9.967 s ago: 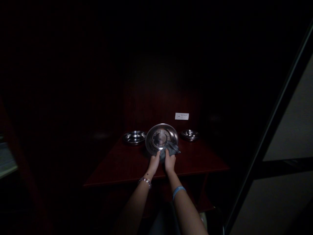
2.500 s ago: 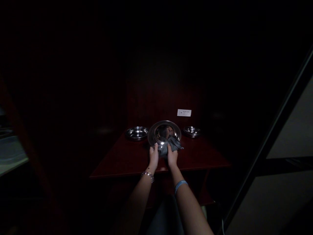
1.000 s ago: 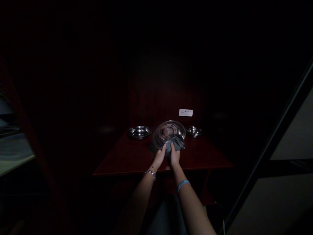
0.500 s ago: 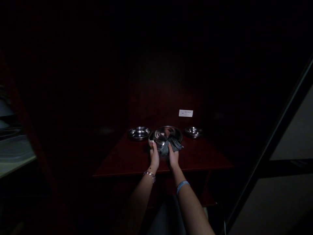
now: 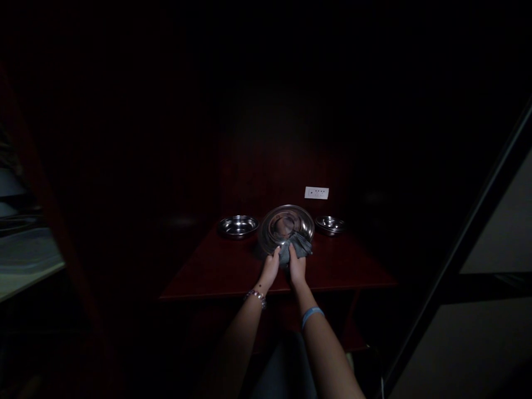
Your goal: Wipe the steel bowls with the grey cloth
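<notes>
A shiny round steel plate (image 5: 279,221) with a raised rim is tilted up toward me above the table. My left hand (image 5: 271,267) grips its lower edge, thumb on the inner face and the other fingers hidden beneath. Bunched against the lower right of the plate is a grey cloth (image 5: 296,246). My right hand (image 5: 296,267) is closed on this cloth, pressing it to the plate's rim with the thumb on top. Whether the right fingers also hold the plate from below is hidden.
On the dark red table (image 5: 199,277), a steel dish (image 5: 238,233) stands at the left and a small stack of steel dishes (image 5: 330,226) at the right. A white socket panel (image 5: 316,193) is on the back wall. At far left is a shelf (image 5: 33,277).
The plate has tipped up to face me more and risen slightly. My left hand has shifted from its left side to the bottom edge, closer to my right hand.
</notes>
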Demonstrator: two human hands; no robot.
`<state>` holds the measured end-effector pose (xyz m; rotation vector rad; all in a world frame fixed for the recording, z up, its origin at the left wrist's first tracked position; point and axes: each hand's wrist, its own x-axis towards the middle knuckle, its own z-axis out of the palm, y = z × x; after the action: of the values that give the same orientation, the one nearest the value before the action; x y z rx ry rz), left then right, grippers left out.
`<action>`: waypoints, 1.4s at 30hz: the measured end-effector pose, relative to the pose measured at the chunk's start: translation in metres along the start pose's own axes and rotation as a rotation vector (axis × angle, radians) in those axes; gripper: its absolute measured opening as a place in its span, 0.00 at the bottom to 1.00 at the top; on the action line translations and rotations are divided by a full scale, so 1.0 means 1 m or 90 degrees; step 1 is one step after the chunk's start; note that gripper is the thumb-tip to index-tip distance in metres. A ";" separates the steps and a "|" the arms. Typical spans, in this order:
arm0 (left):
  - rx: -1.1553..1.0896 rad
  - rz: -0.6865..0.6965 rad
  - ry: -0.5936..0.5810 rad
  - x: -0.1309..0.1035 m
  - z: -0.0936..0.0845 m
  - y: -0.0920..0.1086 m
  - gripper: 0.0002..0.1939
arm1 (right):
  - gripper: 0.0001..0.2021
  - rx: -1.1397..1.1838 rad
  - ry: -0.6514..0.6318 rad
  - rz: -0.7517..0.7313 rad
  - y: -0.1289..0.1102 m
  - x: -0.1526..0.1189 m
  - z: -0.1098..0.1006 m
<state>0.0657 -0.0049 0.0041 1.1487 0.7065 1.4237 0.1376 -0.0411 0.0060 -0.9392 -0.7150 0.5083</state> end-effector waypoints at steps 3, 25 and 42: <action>0.011 -0.035 0.017 -0.001 -0.002 0.003 0.14 | 0.25 0.004 -0.018 0.014 -0.001 -0.002 0.001; -0.022 -0.008 0.003 0.005 -0.004 -0.007 0.14 | 0.23 -0.007 -0.024 0.005 0.010 0.002 -0.002; -0.041 0.022 0.179 -0.007 -0.006 0.018 0.18 | 0.23 -0.029 -0.059 0.002 0.010 0.002 0.000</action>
<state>0.0524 -0.0144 0.0168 0.9227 0.8329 1.6443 0.1376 -0.0349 -0.0017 -0.9642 -0.8111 0.5434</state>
